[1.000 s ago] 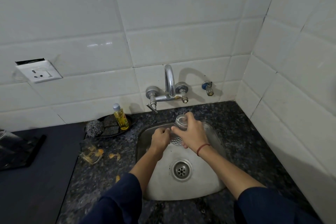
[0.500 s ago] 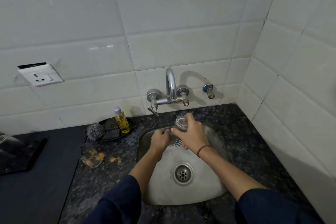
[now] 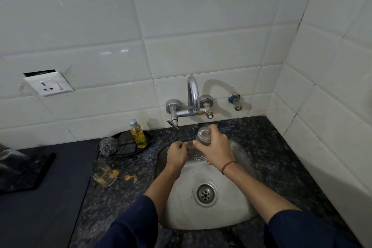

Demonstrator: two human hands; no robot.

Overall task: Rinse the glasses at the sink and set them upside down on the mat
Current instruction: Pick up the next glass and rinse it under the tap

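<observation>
Room lies open over the steel sink (image 3: pixel 181 207), hemmed by the tap (image 3: pixel 193 94) behind and the tiled wall (image 3: pixel 322 106) along the counter's (image 3: pixel 271 157) right edge. A clear glass (image 3: pixel 203 136), patterned lower down, hangs tilted over the basin's back edge. The right hand (image 3: pixel 216 147) grips its body, and the left hand (image 3: pixel 178 155) curls against its left side, grip unclear. A smeared glass (image 3: pixel 103 172) lies left of the sink.
</observation>
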